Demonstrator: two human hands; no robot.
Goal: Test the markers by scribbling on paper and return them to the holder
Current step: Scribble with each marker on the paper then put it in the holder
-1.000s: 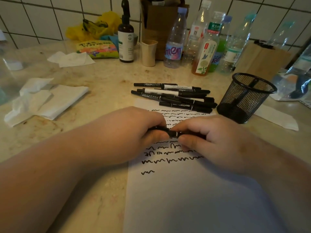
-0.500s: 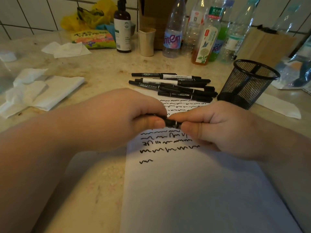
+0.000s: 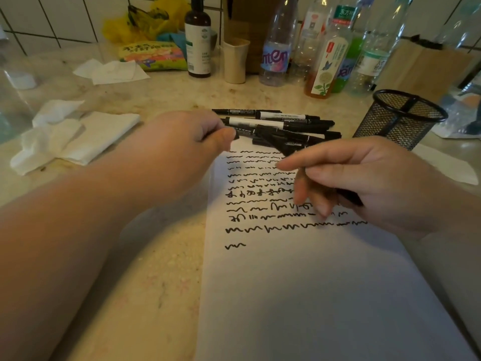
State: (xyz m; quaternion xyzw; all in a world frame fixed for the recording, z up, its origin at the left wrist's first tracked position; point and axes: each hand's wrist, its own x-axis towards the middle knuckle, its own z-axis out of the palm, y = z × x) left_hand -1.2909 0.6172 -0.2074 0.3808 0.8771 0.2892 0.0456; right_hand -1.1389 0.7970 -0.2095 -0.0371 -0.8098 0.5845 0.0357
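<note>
A white sheet of paper [image 3: 312, 295] lies in front of me, its upper half covered with rows of black scribbles. Beyond its top edge is a pile of several black markers [image 3: 283, 118]. The black mesh holder [image 3: 400, 119] stands at the right, upright. My right hand [image 3: 369, 178] hovers over the scribbles, closed around a black marker [image 3: 289, 142] whose far end points toward the pile. My left hand [image 3: 182, 144] is at the pile's left end, pinching a small black piece [image 3: 235, 134], apparently the cap.
Crumpled white tissues [image 3: 75, 134] lie at the left. Along the tiled wall stand a brown pump bottle [image 3: 197, 45], a beige cup [image 3: 235, 61], several plastic bottles [image 3: 325, 63] and a wooden block [image 3: 426, 66]. A paper scrap [image 3: 447, 168] lies right of the holder.
My hands were together on one marker over the paper. They have pulled apart: the left went up toward the pile with the small black piece, the right stayed over the scribbles with the marker.
</note>
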